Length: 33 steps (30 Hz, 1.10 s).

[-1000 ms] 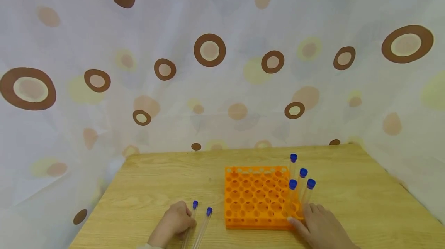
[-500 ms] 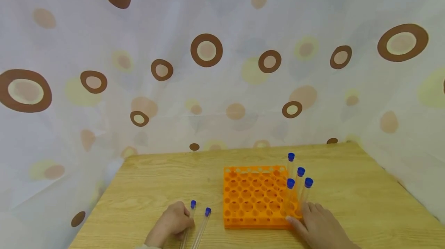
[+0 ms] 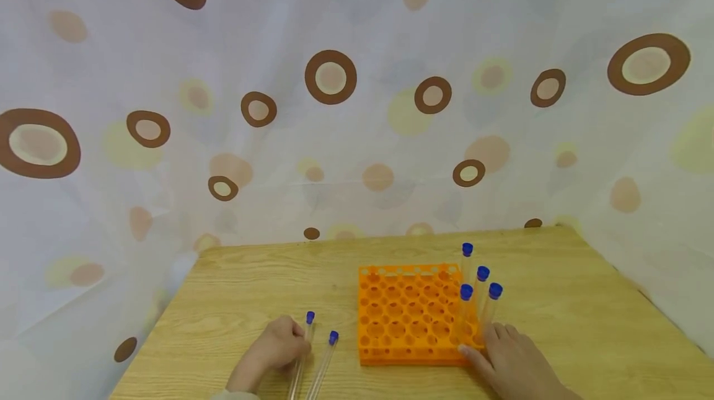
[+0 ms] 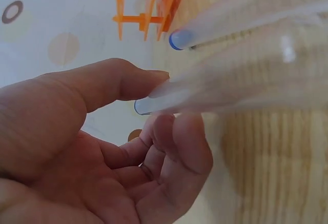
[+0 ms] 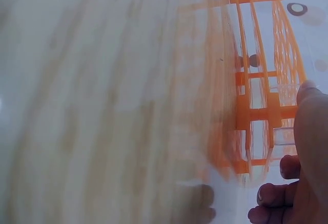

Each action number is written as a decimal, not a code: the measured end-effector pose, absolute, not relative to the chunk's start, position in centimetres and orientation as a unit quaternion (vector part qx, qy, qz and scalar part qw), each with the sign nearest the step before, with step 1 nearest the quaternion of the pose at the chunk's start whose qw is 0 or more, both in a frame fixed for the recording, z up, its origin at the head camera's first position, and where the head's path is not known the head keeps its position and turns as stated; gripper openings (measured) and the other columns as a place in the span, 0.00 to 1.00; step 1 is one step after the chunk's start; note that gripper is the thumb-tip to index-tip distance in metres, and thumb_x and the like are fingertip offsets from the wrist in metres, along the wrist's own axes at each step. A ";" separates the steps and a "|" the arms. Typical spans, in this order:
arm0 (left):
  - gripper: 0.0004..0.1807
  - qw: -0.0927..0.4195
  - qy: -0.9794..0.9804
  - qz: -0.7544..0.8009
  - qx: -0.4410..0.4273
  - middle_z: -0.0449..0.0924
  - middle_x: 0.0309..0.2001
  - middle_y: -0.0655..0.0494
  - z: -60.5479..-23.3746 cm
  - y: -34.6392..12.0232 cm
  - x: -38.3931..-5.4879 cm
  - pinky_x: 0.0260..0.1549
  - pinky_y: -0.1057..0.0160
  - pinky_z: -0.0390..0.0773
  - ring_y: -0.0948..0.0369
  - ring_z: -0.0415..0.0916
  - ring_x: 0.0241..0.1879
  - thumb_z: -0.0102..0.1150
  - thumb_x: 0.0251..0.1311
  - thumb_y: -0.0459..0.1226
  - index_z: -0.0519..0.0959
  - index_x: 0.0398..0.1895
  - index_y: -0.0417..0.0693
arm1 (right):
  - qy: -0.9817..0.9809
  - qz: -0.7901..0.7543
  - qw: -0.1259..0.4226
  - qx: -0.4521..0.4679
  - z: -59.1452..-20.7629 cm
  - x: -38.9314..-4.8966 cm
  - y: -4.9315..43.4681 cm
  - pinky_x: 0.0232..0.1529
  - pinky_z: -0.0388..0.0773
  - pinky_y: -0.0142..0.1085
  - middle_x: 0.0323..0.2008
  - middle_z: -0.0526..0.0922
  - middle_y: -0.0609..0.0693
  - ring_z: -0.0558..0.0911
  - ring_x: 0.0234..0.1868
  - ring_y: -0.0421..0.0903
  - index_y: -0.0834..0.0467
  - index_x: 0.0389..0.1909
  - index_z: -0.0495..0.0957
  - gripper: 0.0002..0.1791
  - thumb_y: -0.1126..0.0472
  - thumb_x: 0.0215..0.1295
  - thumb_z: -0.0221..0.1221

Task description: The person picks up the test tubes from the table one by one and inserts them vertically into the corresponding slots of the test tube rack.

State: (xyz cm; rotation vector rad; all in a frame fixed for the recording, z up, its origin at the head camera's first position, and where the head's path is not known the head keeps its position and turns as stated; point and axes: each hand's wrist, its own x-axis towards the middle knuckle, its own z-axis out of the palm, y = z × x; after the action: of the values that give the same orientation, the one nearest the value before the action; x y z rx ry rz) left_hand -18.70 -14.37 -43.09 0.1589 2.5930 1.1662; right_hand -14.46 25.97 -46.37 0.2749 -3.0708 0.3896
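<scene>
My left hand (image 3: 279,345) pinches a clear blue-capped test tube (image 4: 205,90) between thumb and fingertips, left of the rack. Just right of it a second capped test tube (image 3: 323,368) lies on the table. An orange test tube rack (image 3: 409,356) stands on the table; its right end carries several upright test tubes (image 3: 462,319) with blue caps. My right hand (image 3: 515,360) grips the rack's front right corner, thumb on the upper front edge and fingers along the right side. In the right wrist view, the thumb (image 5: 310,93) presses on the rack's edge.
The wooden table (image 3: 245,288) extends behind and to both sides of the rack. A patterned white curtain (image 3: 346,139) with brown rings encloses its back and sides. Most of the rack's holes, in its left and middle parts, hold no tube.
The left hand's tube has moved slightly away from me, its cap now farther ahead of the second tube's cap. My right hand stays at the rack's corner.
</scene>
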 end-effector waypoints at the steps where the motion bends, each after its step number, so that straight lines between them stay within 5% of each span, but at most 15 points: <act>1: 0.20 0.144 0.898 0.411 0.053 0.58 0.11 0.66 -42.9 -14.3 -18.7 0.12 0.75 0.61 0.69 0.60 0.10 0.58 0.50 0.28 0.60 0.12 0.55 | -0.988 0.125 0.020 0.089 -46.4 -14.5 25.9 0.34 0.71 0.42 0.28 0.73 0.48 0.69 0.30 0.44 0.59 0.38 0.73 0.29 0.34 0.70 0.50; 11: 0.07 0.133 0.877 0.459 0.044 0.66 0.21 0.59 -41.7 -13.5 -18.8 0.16 0.69 0.73 0.66 0.65 0.16 0.59 0.50 0.29 0.70 0.27 0.44 | -0.987 0.129 0.017 0.090 -46.5 -14.6 26.1 0.33 0.70 0.41 0.27 0.71 0.47 0.68 0.29 0.44 0.59 0.37 0.73 0.29 0.33 0.69 0.51; 16: 0.16 0.123 0.861 0.491 0.044 0.72 0.36 0.51 -40.9 -12.8 -18.7 0.23 0.63 0.81 0.60 0.72 0.30 0.62 0.52 0.31 0.71 0.44 0.35 | -0.988 0.128 0.014 0.089 -46.4 -14.6 26.1 0.32 0.68 0.40 0.27 0.71 0.47 0.67 0.29 0.44 0.59 0.38 0.72 0.30 0.32 0.69 0.50; 33: 0.18 0.102 0.809 0.562 0.134 0.72 0.43 0.48 -38.2 -6.9 -19.2 0.26 0.59 0.83 0.58 0.75 0.34 0.64 0.59 0.35 0.72 0.49 0.41 | -0.987 0.131 0.010 0.087 -46.2 -14.5 25.9 0.32 0.67 0.39 0.27 0.70 0.47 0.67 0.29 0.44 0.58 0.37 0.72 0.29 0.33 0.70 0.50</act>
State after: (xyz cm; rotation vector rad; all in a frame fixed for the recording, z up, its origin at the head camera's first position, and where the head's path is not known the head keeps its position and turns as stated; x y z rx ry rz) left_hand -19.24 -6.86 -38.18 0.3970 2.3894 1.6603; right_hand -14.50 25.90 -46.22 0.2722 -3.0829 0.4088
